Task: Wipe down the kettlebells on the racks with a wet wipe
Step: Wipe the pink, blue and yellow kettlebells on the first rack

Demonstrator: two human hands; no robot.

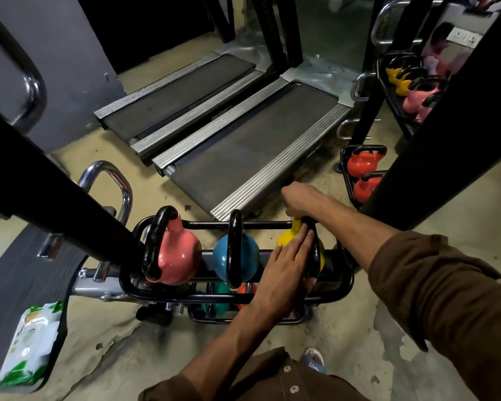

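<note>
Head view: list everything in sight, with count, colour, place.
Rack: one, black, front centre.
Pink kettlebell: one, pink, top shelf left.
Blue kettlebell: one, blue, top shelf middle.
Yellow kettlebell: one, yellow, top shelf right.
Teal kettlebell: one, teal, lower shelf.
Orange kettlebell: one, orange, lower shelf.
Red kettlebells: two, red, far right.
Treadmills: two, grey, behind rack.
Wipes pack: one, green-white, lower left.
Left hand: one, flat on yellow kettlebell.
Right hand: one, gripping its handle.

Dim indoor light, glare on chrome bars (122,183), wide-angle bending at edges, soft blurred corners
</note>
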